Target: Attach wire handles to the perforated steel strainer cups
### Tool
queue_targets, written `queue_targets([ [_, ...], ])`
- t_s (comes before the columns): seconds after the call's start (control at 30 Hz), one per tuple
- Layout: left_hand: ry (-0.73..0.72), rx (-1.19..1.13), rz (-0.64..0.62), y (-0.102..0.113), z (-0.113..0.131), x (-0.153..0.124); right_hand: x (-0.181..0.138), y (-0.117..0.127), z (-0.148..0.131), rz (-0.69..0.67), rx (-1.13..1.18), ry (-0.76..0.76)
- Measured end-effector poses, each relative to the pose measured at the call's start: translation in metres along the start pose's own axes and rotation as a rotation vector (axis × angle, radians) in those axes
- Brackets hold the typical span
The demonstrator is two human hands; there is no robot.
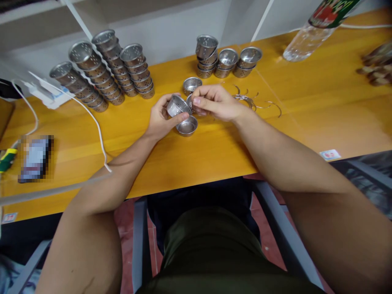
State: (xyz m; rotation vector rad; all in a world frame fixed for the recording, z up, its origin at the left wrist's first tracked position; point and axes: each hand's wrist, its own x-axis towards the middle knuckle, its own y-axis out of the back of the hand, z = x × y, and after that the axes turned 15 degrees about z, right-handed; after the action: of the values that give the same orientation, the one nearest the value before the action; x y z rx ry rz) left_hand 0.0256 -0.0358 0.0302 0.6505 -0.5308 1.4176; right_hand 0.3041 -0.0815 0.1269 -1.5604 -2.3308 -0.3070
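My left hand [161,116] is wrapped round a small perforated metal cup [178,107], which tilts with its opening toward me. Right beside its rim, my right hand [216,102] is pinched closed; whatever lies between the fingertips is too small to make out. Just below the held cup, a shallow metal cup [187,127] sits on the table. Another metal cup [192,85] stands behind my hands, and one more is partly hidden by my right fingers. To the right of that hand lies a loose bunch of thin curved wires [246,99].
Tall leaning stacks of perforated cups [113,61] stand at the back left, shorter stacks [227,61] at the back centre. A water bottle [308,41] is at the back right. A phone [36,158] and a white cable [99,128] lie on the left of the yellow table [196,163].
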Motion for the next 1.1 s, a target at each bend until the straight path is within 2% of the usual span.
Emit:
queue_targets([
  [0.23,-0.046,-0.062,-0.002,-0.002,-0.004,-0.001,0.001,0.000,0.001,0.035,-0.117,0.004],
  [0.43,0.010,-0.087,-0.016,0.003,-0.005,-0.002,0.000,-0.001,0.008,-0.017,-0.068,-0.038],
  [0.57,0.018,-0.076,-0.016,0.005,-0.010,-0.001,-0.001,-0.004,0.011,0.007,-0.055,-0.065],
  [0.73,0.032,-0.015,0.002,0.001,-0.010,-0.001,-0.002,-0.007,0.011,0.045,-0.068,-0.059],
  [1.1,-0.019,0.037,-0.044,0.011,-0.021,-0.001,0.000,-0.007,0.025,-0.004,-0.033,0.034],
])
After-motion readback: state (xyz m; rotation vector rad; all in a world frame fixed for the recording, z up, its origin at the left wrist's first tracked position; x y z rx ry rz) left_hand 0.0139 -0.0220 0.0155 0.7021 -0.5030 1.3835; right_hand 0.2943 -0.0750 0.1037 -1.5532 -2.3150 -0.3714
